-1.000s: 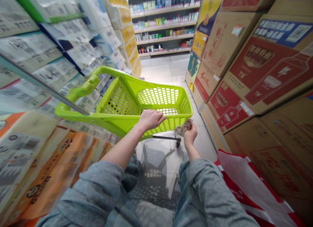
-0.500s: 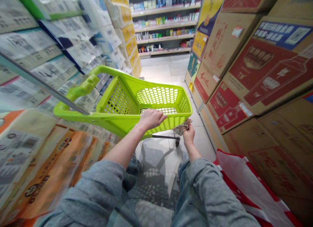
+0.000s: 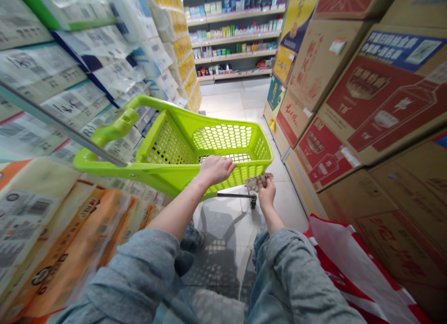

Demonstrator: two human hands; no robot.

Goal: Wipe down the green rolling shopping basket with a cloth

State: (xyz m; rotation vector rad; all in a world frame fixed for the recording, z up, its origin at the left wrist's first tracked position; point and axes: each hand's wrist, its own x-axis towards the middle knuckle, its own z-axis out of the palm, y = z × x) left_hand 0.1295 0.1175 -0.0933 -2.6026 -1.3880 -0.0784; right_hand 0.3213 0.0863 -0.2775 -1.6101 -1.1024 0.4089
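A lime-green plastic shopping cart (image 3: 167, 179) stands sideways in front of me, its handle to the left. Its basket has perforated walls and nothing shows inside. My left hand (image 3: 217, 169) is closed over the near top rim. Beside the basket's near right corner, my right hand (image 3: 267, 193) pinches a crumpled, patterned cloth (image 3: 257, 181). The cloth lies against or very close to the cart's outer wall; whether it touches I cannot tell. Below it a black caster (image 3: 253, 201) rests on the floor.
Packs of tissue paper (image 3: 70, 249) are stacked on the left. Cardboard cartons (image 3: 391, 96) form a wall on the right, with a red and white bag (image 3: 356, 263) before them. Shelves of small bottles and boxes (image 3: 237, 30) stand beyond the tiled floor (image 3: 230, 100).
My right hand has shifted slightly left along the basket's outer wall, and more of the cloth shows. The cart has moved very slightly left; my left hand keeps its hold on the rim.
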